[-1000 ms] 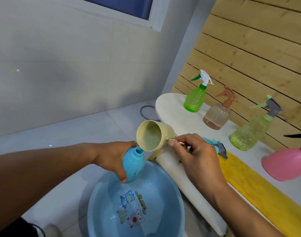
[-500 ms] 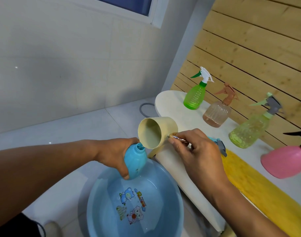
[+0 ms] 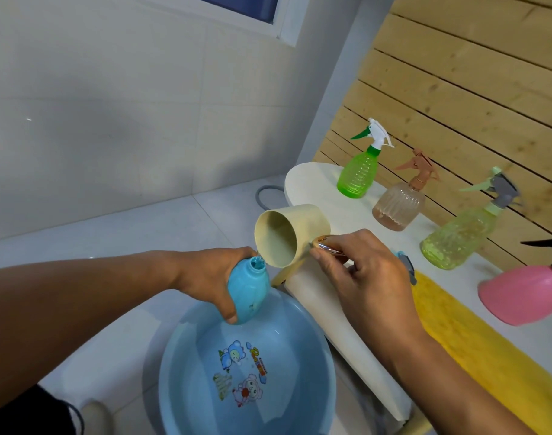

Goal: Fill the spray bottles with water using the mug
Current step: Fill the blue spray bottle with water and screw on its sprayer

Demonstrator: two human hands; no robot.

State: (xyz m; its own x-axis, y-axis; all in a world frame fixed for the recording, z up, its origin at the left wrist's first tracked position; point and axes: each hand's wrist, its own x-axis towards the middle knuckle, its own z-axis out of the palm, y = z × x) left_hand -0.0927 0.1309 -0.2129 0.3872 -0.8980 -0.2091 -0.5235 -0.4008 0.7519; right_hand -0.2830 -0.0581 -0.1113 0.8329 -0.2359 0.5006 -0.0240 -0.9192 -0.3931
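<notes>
Over the basin (image 3: 180, 365), the left hand (image 3: 205, 274) grips the uncapped blue bottle (image 3: 248, 290); the right hand (image 3: 362, 277) pinches the mug (image 3: 287, 237) handle. Versus 1 second ago, the mug tips further, lip at the bottle's mouth: pouring is ending, I judge.

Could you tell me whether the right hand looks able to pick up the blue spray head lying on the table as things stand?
Probably not yet: the right hand grips the mug by its handle, tipped at the blue bottle. The spray head lies just beyond, unobstructed.
</notes>
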